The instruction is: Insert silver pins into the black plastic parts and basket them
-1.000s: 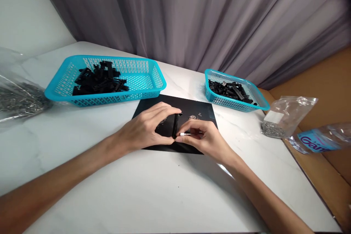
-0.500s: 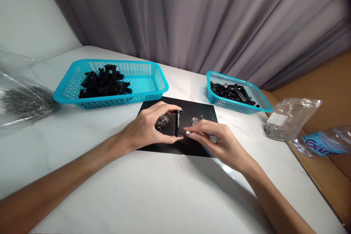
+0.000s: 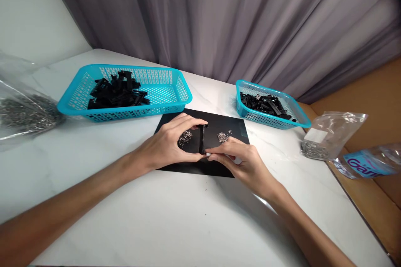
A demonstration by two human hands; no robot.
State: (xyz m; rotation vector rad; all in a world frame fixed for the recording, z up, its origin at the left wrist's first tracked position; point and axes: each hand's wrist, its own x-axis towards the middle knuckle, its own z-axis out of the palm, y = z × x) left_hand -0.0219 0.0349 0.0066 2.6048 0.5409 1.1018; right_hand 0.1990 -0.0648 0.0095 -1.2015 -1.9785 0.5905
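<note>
My left hand [image 3: 169, 144] grips a narrow black plastic clip [image 3: 202, 138] upright between thumb and forefinger, over a black mat [image 3: 232, 127] on the white table. My right hand [image 3: 242, 162] is pinched at the clip's lower end, its fingertips touching the clip; whatever small piece it holds is hidden. Two little heaps of silvery metal parts lie on the mat, one [image 3: 184, 137] under my left fingers and one [image 3: 222, 136] just beyond my right hand.
A large blue basket [image 3: 169, 91] of black clips stands at the back left, a smaller blue basket [image 3: 294, 119] of black parts at the back right. Clear bags of metal parts lie far left [image 3: 21, 110] and right [image 3: 326, 135]. A blue-labelled bag [image 3: 366, 160] rests on brown cardboard.
My right hand pulled slightly away from the clip, then came back and now pinches against its lower end. My left hand has kept hold of the clip throughout.
</note>
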